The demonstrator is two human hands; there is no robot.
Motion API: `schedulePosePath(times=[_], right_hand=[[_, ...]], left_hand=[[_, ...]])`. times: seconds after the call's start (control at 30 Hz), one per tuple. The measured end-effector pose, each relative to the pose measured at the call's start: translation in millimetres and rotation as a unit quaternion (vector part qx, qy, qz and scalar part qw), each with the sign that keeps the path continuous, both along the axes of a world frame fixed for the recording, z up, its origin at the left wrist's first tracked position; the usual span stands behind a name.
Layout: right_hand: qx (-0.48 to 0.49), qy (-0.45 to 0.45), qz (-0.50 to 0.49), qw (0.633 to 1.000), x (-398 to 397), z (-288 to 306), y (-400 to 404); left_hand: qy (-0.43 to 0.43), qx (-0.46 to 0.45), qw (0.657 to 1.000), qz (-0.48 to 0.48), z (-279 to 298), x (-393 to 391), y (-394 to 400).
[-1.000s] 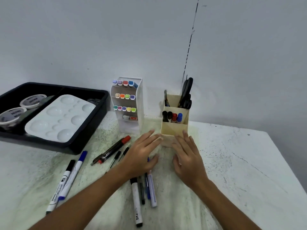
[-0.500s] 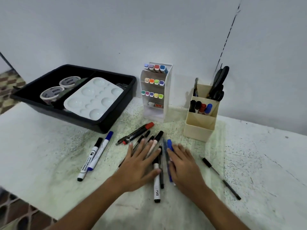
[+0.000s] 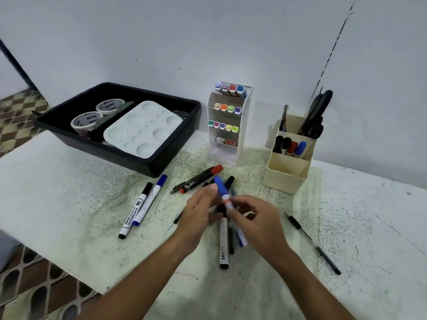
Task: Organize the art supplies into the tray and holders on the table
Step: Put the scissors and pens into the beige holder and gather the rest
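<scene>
My right hand [image 3: 256, 225] pinches a white marker with a blue cap [image 3: 221, 188] and holds it tilted above a heap of pens. My left hand [image 3: 199, 211] is beside it, its fingertips touching the marker near the cap. Under both hands lies a loose pile of markers, among them a white marker with a black cap [image 3: 223, 243]. A red-capped black marker [image 3: 201, 179] lies just beyond. Two whiteboard markers [image 3: 141, 206] lie to the left. The cream pen holder [image 3: 288, 174] stands at the right, the white marker rack [image 3: 227, 123] in the middle, the black tray [image 3: 161, 162] at the left.
The tray holds a white paint palette [image 3: 143, 130] and two tape rolls [image 3: 97, 114]. Scissors [image 3: 316, 116] and several markers stand in the cream holder. A thin black pen [image 3: 312, 242] lies alone at the right. The table's left edge drops to a patterned floor.
Both hands lay flat on the pen pile before. Now the right hand has lifted the blue-capped marker off the table and the left hand has come up to it.
</scene>
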State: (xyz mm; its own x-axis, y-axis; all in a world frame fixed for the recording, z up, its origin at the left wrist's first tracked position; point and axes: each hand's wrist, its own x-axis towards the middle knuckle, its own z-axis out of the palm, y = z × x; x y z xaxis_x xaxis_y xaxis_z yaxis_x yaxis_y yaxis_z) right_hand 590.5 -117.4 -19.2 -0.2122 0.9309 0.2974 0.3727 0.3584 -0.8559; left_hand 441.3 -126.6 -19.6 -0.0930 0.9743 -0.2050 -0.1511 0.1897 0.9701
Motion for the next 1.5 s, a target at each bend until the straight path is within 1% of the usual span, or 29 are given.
schedulePosePath(times=[0.07,0.13,0.17,0.2,0.27,0.33,0.37,0.5,0.57,0.63,0.73,0.77,0.8,0.83,0.9,0.93,1.0,1.07,1.1,1.13,1.17,1.23,1.3,1.33,1.37,1.4,1.5], right_hand=[[-0.010,0.011,0.004,1.000,-11,3,-4],[-0.020,0.019,-0.042,0.999,-15,0,-4],[-0.024,-0.001,-0.067,0.997,-15,-2,-5],[-0.031,-0.043,-0.080,0.995,-15,-5,-6],[-0.064,-0.173,-0.088,0.979,-22,-9,-12],[-0.080,-0.305,-0.093,0.944,-35,-10,-18],[-0.081,-0.347,-0.100,0.929,-41,-8,-19],[-0.083,-0.421,-0.152,0.891,-60,3,-22],[-0.082,-0.466,-0.159,0.867,-64,6,-24],[-0.083,-0.495,-0.159,0.850,-69,9,-24],[-0.087,-0.502,-0.164,0.845,-71,11,-23],[-0.096,-0.489,-0.174,0.849,-70,11,-22],[-0.111,-0.459,-0.186,0.862,-68,11,-21],[-0.131,-0.407,-0.193,0.883,-66,11,-19],[-0.174,-0.238,-0.176,0.939,-65,13,-14],[-0.189,-0.161,-0.154,0.956,-66,16,-13],[-0.210,-0.053,-0.108,0.970,-73,27,-12],[-0.222,0.014,-0.101,0.970,-76,34,-7],[-0.211,0.022,-0.119,0.970,-76,35,-2],[-0.189,0.007,-0.146,0.971,-74,34,6],[-0.168,-0.026,-0.175,0.970,-69,30,15],[-0.158,-0.143,-0.199,0.956,-63,22,34],[-0.178,-0.271,-0.187,0.927,-60,9,52],[-0.189,-0.314,-0.181,0.913,-60,5,58],[-0.200,-0.332,-0.174,0.905,-60,2,64],[-0.208,-0.333,-0.167,0.904,-62,0,68],[-0.220,-0.288,-0.178,0.915,-63,-5,76]], left_hand=[[-0.087,-0.012,0.996,0.011,4,-7,2],[-0.163,-0.030,0.984,0.059,5,-17,5],[-0.193,-0.041,0.977,0.077,4,-23,6],[-0.220,-0.052,0.970,0.087,2,-28,6],[-0.256,-0.077,0.960,0.086,1,-41,6],[-0.272,-0.115,0.952,0.075,0,-50,6],[-0.279,-0.133,0.949,0.069,0,-53,6],[-0.313,-0.174,0.933,0.034,0,-63,8],[-0.320,-0.181,0.930,0.011,-2,-68,9],[-0.319,-0.185,0.929,-0.013,-4,-72,9],[-0.312,-0.183,0.931,-0.039,-6,-77,9],[-0.307,-0.181,0.933,-0.047,-6,-77,8],[-0.303,-0.179,0.935,-0.053,-6,-78,7],[-0.300,-0.178,0.935,-0.059,-5,-78,6],[-0.291,-0.183,0.936,-0.077,-4,-77,5],[-0.289,-0.189,0.934,-0.090,-3,-76,3],[-0.304,-0.207,0.923,-0.110,0,-75,1],[-0.325,-0.226,0.911,-0.119,0,-75,0],[-0.329,-0.234,0.907,-0.120,-1,-76,0],[-0.327,-0.237,0.907,-0.117,-1,-79,1],[-0.318,-0.235,0.912,-0.112,-2,-81,1],[-0.294,-0.216,0.926,-0.101,-2,-85,2],[-0.281,-0.200,0.933,-0.102,1,-89,2],[-0.284,-0.195,0.933,-0.101,3,-91,2],[-0.290,-0.189,0.933,-0.097,3,-93,2],[-0.294,-0.185,0.933,-0.092,3,-96,2],[-0.292,-0.179,0.935,-0.087,2,-104,0]])
